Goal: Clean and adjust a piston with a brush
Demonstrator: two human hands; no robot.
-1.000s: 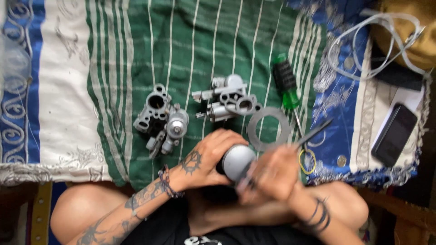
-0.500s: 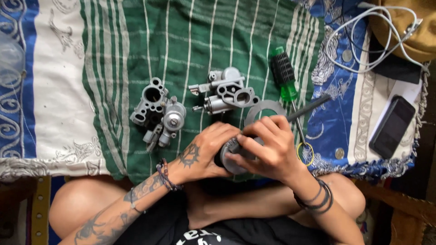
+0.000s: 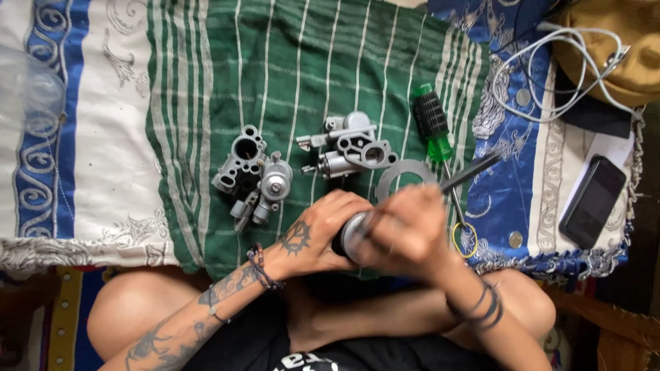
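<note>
- Two hands meet over the person's lap. The left hand (image 3: 323,230) wraps tight around one round grey metal part (image 3: 350,237), smooth and shaped like a short can.
- The right hand (image 3: 405,230) is blurry. It covers the other side of the round part and grips one thin dark tool (image 3: 471,172) that sticks out up and to the right.
- Just above the hands lies one flat metal ring (image 3: 395,175), thin, with a big hole in the middle.
- Right of the hands lies one small yellow ring (image 3: 467,240) on the cloth.
- Up and right of the grip lies one screwdriver (image 3: 433,127) with a ribbed black and green handle.
- Above the grip sits one lumpy grey metal block (image 3: 350,151) with holes and little pipes.
- Up and left sits a second bumpy metal block (image 3: 251,175) with round openings.
- All of these lie on one green striped cloth (image 3: 309,62), soft and woven.
- Far right lies one flat black phone (image 3: 592,201).
- Far up and right lies one tangle of white cable (image 3: 550,75).
</note>
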